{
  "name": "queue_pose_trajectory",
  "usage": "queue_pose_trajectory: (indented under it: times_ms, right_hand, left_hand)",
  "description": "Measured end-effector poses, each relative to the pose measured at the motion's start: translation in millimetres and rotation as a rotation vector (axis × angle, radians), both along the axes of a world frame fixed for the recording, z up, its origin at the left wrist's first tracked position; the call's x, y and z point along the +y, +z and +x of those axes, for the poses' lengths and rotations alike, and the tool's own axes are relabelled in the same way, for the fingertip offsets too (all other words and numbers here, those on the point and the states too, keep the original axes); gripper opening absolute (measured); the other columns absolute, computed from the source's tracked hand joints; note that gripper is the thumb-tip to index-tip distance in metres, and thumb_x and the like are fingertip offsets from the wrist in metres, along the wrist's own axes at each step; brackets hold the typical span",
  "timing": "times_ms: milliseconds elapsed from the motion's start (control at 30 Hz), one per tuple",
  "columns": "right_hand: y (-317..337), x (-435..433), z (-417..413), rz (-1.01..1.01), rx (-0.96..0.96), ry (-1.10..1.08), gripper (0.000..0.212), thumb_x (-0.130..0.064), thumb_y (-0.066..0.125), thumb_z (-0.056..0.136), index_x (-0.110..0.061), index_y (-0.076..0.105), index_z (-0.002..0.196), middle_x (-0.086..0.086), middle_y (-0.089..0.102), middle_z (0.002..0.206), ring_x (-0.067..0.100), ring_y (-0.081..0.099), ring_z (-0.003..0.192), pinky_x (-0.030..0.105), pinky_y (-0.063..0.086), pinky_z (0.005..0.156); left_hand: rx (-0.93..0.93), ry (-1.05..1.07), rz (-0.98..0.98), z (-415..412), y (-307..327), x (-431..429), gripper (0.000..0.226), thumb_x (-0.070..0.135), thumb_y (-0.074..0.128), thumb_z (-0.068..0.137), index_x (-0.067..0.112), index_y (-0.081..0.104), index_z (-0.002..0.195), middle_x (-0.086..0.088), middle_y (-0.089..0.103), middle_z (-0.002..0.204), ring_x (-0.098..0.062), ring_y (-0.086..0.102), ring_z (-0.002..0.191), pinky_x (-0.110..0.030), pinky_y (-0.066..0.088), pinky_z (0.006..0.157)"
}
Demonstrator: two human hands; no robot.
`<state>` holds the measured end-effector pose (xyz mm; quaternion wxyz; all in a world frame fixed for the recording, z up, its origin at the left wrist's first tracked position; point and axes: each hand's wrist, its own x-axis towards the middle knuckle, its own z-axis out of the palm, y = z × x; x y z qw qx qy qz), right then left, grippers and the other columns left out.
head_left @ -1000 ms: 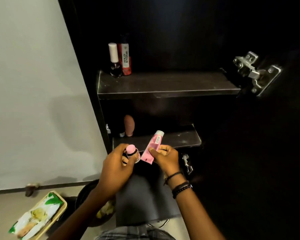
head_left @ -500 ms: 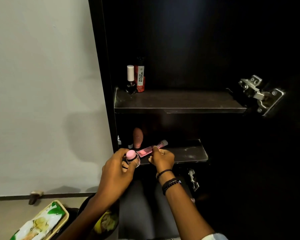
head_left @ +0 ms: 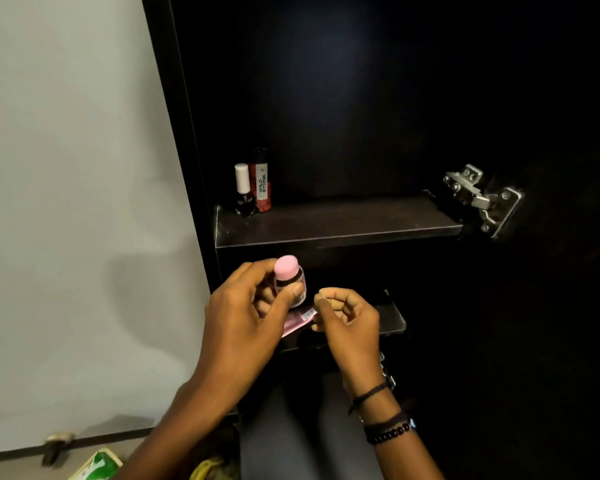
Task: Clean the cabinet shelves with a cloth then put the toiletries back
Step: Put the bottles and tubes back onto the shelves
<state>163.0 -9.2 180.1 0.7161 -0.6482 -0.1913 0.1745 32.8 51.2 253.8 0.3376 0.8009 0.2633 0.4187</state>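
Observation:
My left hand is closed around a small bottle with a pink cap and holds it upright in front of the dark cabinet. A pink tube lies flat on the lower shelf. My right hand pinches its far end, which the fingers hide. On the upper shelf, at its left end, stand a white-capped small bottle and a red Wild Stone spray.
A metal door hinge sticks out at the right end of the upper shelf. A pale wall fills the left. A green-and-white packet lies on the floor at the bottom left. Grey fabric lies below my hands.
The pink tube went from tilted in my right hand to lying flat on the lower shelf. My left hand raised the pink-capped bottle. The view moved closer and lower.

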Motion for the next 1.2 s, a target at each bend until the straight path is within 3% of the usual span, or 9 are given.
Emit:
queue_pose_trajectory:
  times_ms: [133, 200, 433, 600, 767, 900, 1100, 1200]
  right_hand:
    - [52, -7, -11, 0.129, -0.174, 0.09, 0.014, -0.004, 0.068, 0.084, -0.013, 0.07, 0.093, 0.002, 0.072, 0.079, 0.007, 0.066, 0.07, 0.018, 0.055, 0.065]
    - [72, -6, -12, 0.146, -0.249, 0.086, 0.017, -0.006, 0.068, 0.084, -0.017, 0.071, 0.097, 0.0, 0.072, 0.082, 0.009, 0.068, 0.074, 0.022, 0.057, 0.069]
    - [110, 21, 8, 0.043, -0.489, 0.124, 0.034, -0.002, 0.064, 0.085, -0.013, 0.065, 0.117, -0.005, 0.072, 0.103, 0.0, 0.068, 0.091, 0.015, 0.055, 0.079]
    - [116, 37, 17, -0.005, -0.517, 0.202, 0.033, -0.001, 0.062, 0.086, -0.012, 0.066, 0.116, -0.005, 0.072, 0.103, -0.002, 0.068, 0.092, 0.017, 0.055, 0.081]
    - [121, 40, 19, -0.016, -0.524, 0.252, 0.034, 0.002, 0.062, 0.084, -0.014, 0.068, 0.113, -0.014, 0.07, 0.096, -0.007, 0.066, 0.092, 0.011, 0.053, 0.08]
    - [120, 42, 18, -0.014, -0.514, 0.254, 0.034, 0.001, 0.061, 0.085, -0.014, 0.068, 0.115, -0.014, 0.07, 0.098, -0.009, 0.065, 0.094, 0.009, 0.051, 0.08]
    - [117, 38, 17, 0.018, -0.504, 0.229, 0.034, -0.001, 0.061, 0.086, -0.012, 0.065, 0.118, -0.012, 0.069, 0.104, -0.009, 0.064, 0.096, 0.009, 0.05, 0.083]
    - [105, 24, 12, 0.14, -0.435, 0.116, 0.029, 0.001, 0.061, 0.087, -0.01, 0.067, 0.113, -0.005, 0.07, 0.104, -0.003, 0.066, 0.096, 0.009, 0.05, 0.081]
  left_hand:
    - [-0.071, -0.003, 0.096, 15, 38, 7, 0.036, 0.027, 0.07, 0.081, 0.028, 0.062, 0.116, 0.011, 0.064, 0.092, -0.008, 0.062, 0.081, -0.02, 0.054, 0.07]
    - [-0.089, 0.032, 0.13, 24, 51, 15, 0.037, 0.027, 0.072, 0.08, 0.025, 0.064, 0.116, 0.011, 0.065, 0.091, -0.007, 0.062, 0.078, -0.02, 0.054, 0.067]
    - [0.007, 0.143, 0.169, 51, 66, 41, 0.02, 0.03, 0.071, 0.081, 0.026, 0.071, 0.1, 0.005, 0.072, 0.082, -0.013, 0.066, 0.076, -0.04, 0.057, 0.071]
    - [0.072, 0.188, 0.172, 57, 65, 43, 0.015, 0.024, 0.064, 0.087, 0.02, 0.07, 0.1, 0.0, 0.072, 0.085, -0.02, 0.067, 0.082, -0.04, 0.056, 0.075]
    - [0.038, 0.177, 0.171, 54, 62, 39, 0.018, 0.013, 0.06, 0.088, 0.016, 0.069, 0.104, -0.001, 0.072, 0.093, -0.017, 0.067, 0.087, -0.021, 0.046, 0.075]
    - [-0.018, 0.187, 0.164, 55, 58, 39, 0.02, 0.007, 0.062, 0.086, 0.014, 0.068, 0.105, 0.001, 0.069, 0.093, -0.006, 0.06, 0.078, -0.003, 0.037, 0.067]
    - [-0.068, 0.196, 0.175, 52, 50, 40, 0.03, 0.004, 0.064, 0.083, 0.012, 0.064, 0.112, -0.003, 0.068, 0.101, -0.013, 0.064, 0.087, -0.019, 0.049, 0.075]
    - [-0.13, 0.179, 0.236, 44, 49, 37, 0.03, 0.007, 0.063, 0.085, 0.014, 0.063, 0.114, -0.002, 0.066, 0.103, -0.012, 0.065, 0.089, -0.027, 0.054, 0.079]
